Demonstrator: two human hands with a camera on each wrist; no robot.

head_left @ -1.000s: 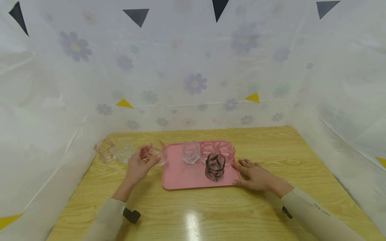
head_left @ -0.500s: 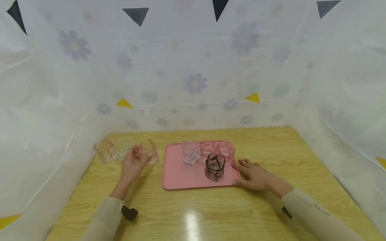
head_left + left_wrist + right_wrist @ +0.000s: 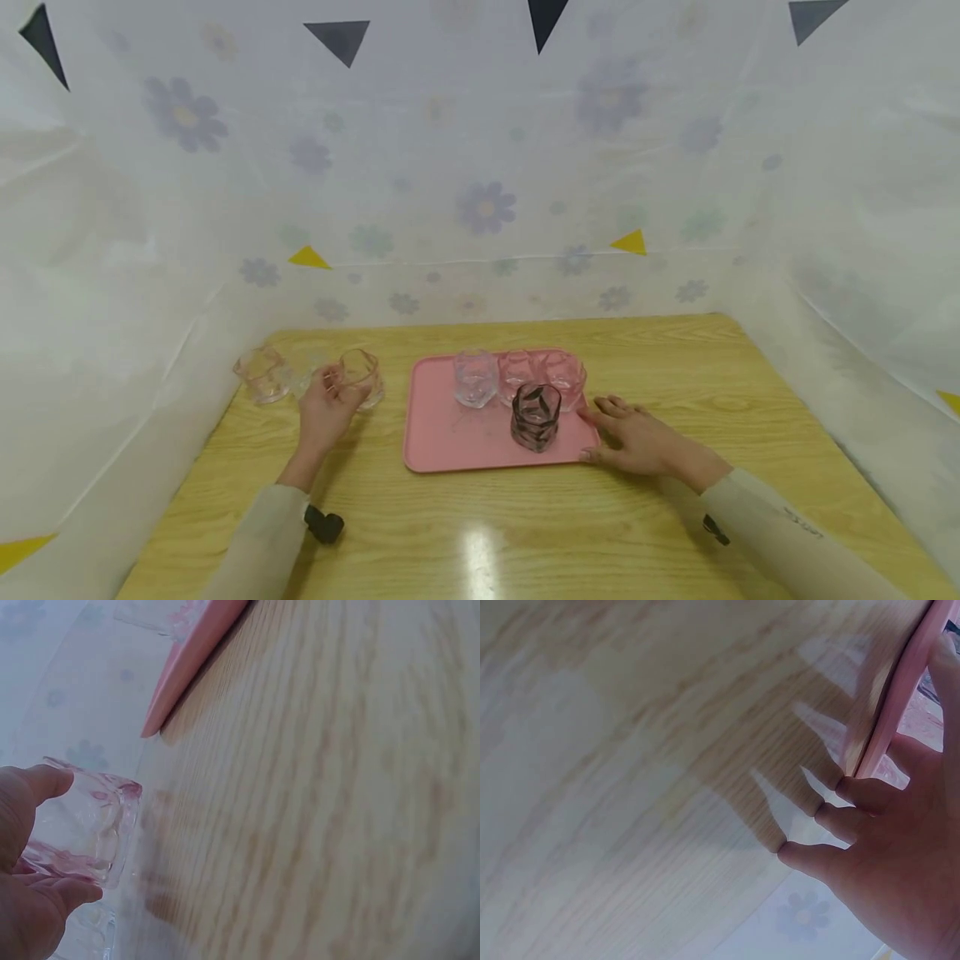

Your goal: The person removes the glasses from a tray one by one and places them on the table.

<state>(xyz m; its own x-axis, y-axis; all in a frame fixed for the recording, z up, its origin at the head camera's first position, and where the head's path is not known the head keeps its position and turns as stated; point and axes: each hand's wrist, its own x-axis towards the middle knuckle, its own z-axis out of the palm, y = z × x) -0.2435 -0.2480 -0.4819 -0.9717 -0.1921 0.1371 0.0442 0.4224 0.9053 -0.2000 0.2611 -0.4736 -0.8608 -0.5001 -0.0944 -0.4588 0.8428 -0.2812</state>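
In the head view my left hand (image 3: pixel 324 417) holds a faintly pink clear glass (image 3: pixel 367 375) left of the pink tray (image 3: pixel 435 437). The left wrist view shows thumb and fingers on opposite sides of this glass (image 3: pixel 101 825), its base close over the tabletop. My right hand (image 3: pixel 637 437) rests at the tray's right edge, fingers spread. Seen from the right wrist, several fingertips touch the wood beside the tray rim (image 3: pixel 900 697). On the tray stand a clear glass (image 3: pixel 474 379), two pink glasses (image 3: pixel 517 375) and a dark grey glass (image 3: pixel 536 421) in front of them.
Left of my left hand stand a peach-tinted glass (image 3: pixel 262 375) and a clear glass (image 3: pixel 300 385), the latter partly hidden behind the hand. The wooden table (image 3: pixel 420 533) is enclosed by white sheeting (image 3: pixel 480 292) at the back and sides.
My left hand has moved left with the glass, from the tray's left edge toward the two glasses at far left. The right hand and tray have stayed still.
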